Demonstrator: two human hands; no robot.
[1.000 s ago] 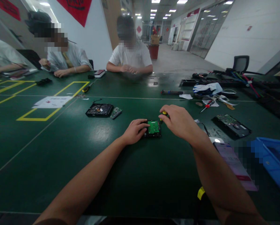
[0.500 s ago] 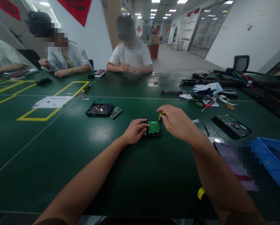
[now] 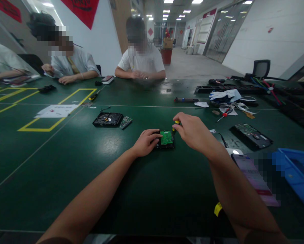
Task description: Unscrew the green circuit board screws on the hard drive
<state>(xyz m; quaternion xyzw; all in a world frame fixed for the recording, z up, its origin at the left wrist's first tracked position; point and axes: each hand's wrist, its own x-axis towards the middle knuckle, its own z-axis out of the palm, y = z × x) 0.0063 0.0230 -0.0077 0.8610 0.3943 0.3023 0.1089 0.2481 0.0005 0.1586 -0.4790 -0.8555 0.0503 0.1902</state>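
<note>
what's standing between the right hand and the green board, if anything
Only the screwdriver held in the right hand, at the green board's right side; nothing else visibly stands between them. Whether its tip touches is too small to tell. The left hand lies over the drive's left part, outside that gap.

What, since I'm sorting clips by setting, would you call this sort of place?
Probably an electronics workshop: a green worktable holds a black casing and a loose circuit board, and the right hand grips a yellow-and-black screwdriver.
</note>
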